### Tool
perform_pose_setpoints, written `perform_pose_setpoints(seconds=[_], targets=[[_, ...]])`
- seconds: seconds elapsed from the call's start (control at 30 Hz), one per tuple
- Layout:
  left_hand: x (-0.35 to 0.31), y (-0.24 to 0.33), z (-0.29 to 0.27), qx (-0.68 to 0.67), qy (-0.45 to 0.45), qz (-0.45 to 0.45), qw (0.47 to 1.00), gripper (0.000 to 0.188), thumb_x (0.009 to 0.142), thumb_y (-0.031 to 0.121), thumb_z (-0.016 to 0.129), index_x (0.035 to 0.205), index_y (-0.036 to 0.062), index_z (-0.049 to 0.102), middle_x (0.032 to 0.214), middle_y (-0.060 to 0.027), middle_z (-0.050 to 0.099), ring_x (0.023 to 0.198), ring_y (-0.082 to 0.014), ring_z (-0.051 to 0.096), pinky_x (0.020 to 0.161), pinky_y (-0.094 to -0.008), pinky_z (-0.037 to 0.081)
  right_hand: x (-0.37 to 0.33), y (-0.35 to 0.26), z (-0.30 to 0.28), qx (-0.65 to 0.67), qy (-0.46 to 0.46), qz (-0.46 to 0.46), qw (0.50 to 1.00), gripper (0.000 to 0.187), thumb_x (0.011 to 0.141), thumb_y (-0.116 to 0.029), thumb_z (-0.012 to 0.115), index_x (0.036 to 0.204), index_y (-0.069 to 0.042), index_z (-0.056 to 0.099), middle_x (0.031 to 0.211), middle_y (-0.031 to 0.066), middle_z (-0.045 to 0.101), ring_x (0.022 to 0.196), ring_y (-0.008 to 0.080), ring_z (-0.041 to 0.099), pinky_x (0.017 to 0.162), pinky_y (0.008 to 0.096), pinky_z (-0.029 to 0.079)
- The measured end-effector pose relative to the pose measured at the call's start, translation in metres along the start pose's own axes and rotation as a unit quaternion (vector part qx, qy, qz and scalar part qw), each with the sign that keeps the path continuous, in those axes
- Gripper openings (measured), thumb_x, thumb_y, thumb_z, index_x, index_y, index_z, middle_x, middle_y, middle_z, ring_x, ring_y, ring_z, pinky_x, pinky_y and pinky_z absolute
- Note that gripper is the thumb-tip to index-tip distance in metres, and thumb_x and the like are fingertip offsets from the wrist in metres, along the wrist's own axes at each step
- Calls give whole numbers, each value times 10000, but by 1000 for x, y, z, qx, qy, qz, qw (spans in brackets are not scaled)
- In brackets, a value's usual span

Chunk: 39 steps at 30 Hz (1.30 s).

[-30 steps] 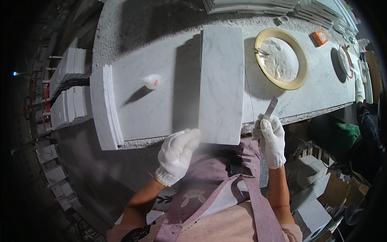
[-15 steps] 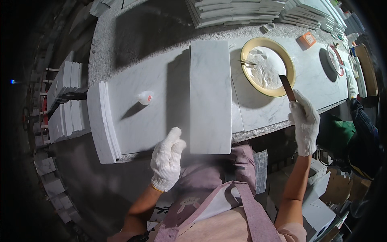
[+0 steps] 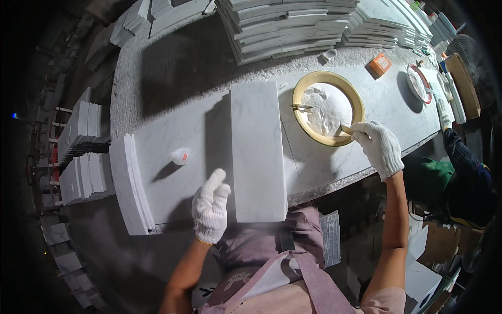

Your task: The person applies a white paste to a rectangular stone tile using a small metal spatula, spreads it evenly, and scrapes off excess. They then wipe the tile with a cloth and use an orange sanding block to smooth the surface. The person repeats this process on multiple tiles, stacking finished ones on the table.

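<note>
My right hand (image 3: 377,150), in a white knit glove, grips a flat metal scraper blade (image 3: 346,130). The blade's tip dips into white powder or paste (image 3: 329,107) inside a yellow bowl (image 3: 357,99). A second thin metal tool (image 3: 303,106) lies across the bowl's left rim. My left hand (image 3: 211,208), gloved alike, is empty with fingers extended, just left of a long white marble slab (image 3: 258,157). The slab lies raised above the worktop, its near end jutting toward me. A small white bottle (image 3: 180,156) with a red mark stands farther left.
Stacked marble tiles (image 3: 287,31) line the back. More slabs (image 3: 128,183) stand on edge at the left. An orange box (image 3: 380,65) and a red-rimmed dish (image 3: 418,83) are at right. A co-worker's gloved hand (image 3: 443,112) rests near the right end.
My right hand has brought the blade down into the bowl's powder; before, it was held over the rim. The left hand stays beside the slab. The whole view has shifted slightly.
</note>
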State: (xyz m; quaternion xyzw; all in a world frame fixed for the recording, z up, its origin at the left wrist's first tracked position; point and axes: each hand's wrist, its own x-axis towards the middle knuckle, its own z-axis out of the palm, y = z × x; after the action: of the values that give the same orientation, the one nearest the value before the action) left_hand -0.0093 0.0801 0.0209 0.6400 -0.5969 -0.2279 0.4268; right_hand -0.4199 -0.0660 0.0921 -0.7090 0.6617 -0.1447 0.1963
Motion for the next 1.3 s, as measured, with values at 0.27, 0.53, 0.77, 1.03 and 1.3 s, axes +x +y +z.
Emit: perform_pose_setpoints(seconds=[0.27, 0.53, 0.77, 1.03, 1.3], targets=[[79, -41, 49, 42, 116, 27, 992, 428, 1002, 65, 686, 1419, 8, 604, 1297, -174, 704, 1145, -312, 702, 1017, -421, 558, 86, 17, -29, 151, 67, 68, 984, 444, 992, -365, 729, 1312, -58, 726, 1167, 122, 762, 929, 234, 754, 797, 343, 587], [91, -50, 53, 188, 102, 50, 975, 475, 972, 126, 726, 1429, 73, 605, 1373, -113, 680, 1302, -343, 606, 1131, -459, 465, 213, 15, 28, -88, 42, -36, 995, 443, 969, -493, 652, 1255, -172, 757, 1191, 177, 748, 1086, 388, 711, 943, 453, 546], [92, -51, 54, 220, 93, 56, 969, 542, 959, 151, 739, 1478, 149, 582, 1404, -80, 650, 1331, -346, 563, 1138, -480, 451, 266, 30, 67, -208, 59, -26, 976, 484, 929, -556, 682, 1164, -136, 729, 1133, 148, 744, 1115, 379, 690, 923, 492, 543], [91, -53, 54, 266, 89, 59, 958, 551, 982, 224, 731, 1501, 153, 558, 1380, -77, 666, 1312, -351, 581, 1121, -497, 463, 259, 17, 38, -152, 92, -49, 983, 288, 965, -357, 627, 1063, -154, 806, 1023, 185, 763, 994, 392, 734, 846, 479, 581], [93, -48, 51, 208, 80, 68, 973, 542, 1005, 271, 668, 1514, 149, 528, 1371, -130, 648, 1309, -378, 571, 1084, -480, 479, 121, -106, -4, 256, 50, -101, 960, 260, 1071, -189, 591, 1262, -28, 665, 1035, 95, 754, 856, 179, 743, 681, 312, 590]])
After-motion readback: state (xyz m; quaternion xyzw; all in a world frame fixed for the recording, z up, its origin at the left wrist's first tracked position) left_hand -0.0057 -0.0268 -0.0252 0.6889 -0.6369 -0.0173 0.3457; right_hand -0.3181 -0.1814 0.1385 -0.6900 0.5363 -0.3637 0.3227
